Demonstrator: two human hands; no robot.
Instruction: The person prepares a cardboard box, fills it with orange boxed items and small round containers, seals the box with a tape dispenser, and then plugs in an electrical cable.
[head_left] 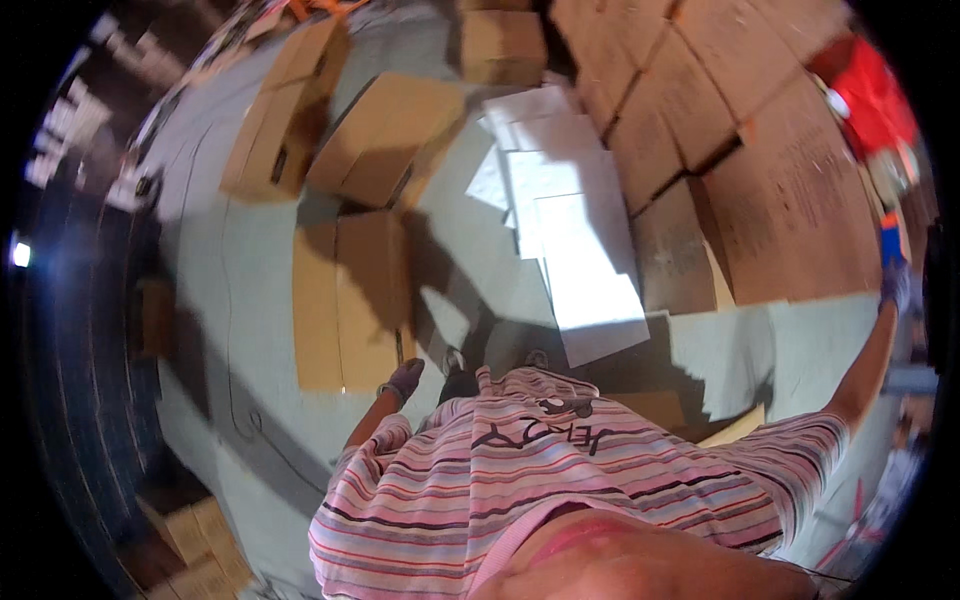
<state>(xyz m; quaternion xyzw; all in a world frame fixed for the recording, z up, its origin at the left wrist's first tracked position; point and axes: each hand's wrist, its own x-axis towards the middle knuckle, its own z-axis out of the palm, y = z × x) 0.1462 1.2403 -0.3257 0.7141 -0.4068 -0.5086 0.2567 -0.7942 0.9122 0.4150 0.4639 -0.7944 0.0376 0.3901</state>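
My left hand point(404, 380), in a dark greyish glove, hangs low beside the near right corner of a brown cardboard box point(365, 270). Its fingers are too small and dark to read, and whether it touches the carton I cannot tell. Far out to the right, my right hand point(896, 287) wears a similar glove and is closed around a blue-and-orange handheld object point(893, 243). That object is held up near the picture's rim, next to the stacked cartons, and its exact kind is unclear.
Two long cartons, one point(285, 110) and another point(390, 135), lie beyond the near box. Flat white sheets point(590, 280) overlap on the grey floor ahead. A tall carton stack point(790, 210) rises at right, with something red point(872, 100) behind. A thin cord point(228, 340) trails at left.
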